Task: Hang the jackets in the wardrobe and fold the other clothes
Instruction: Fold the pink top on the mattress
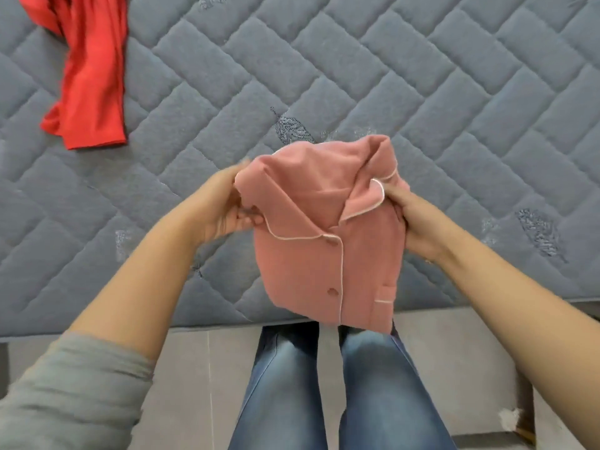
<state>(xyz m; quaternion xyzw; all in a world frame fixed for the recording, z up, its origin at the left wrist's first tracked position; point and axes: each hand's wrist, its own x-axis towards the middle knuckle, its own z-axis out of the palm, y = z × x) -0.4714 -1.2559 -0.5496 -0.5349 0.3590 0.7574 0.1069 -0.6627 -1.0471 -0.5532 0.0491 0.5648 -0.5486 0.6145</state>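
Note:
A pink pyjama shirt (311,241) with white piping, buttons and a chest pocket hangs folded between both hands, above the near edge of the bed. My left hand (224,206) grips its left side near the collar. My right hand (412,219) holds its right side, fingers closed on the fabric. The shirt's lower hem dangles in front of my legs. A red garment (91,79) lies crumpled and unfolded on the mattress at the far left.
The grey quilted mattress (389,76) fills most of the view; its near edge runs across the lower third. Below it are a tiled floor (201,384) and my legs in blue jeans (373,394). A small white scrap (509,417) lies on the floor at right.

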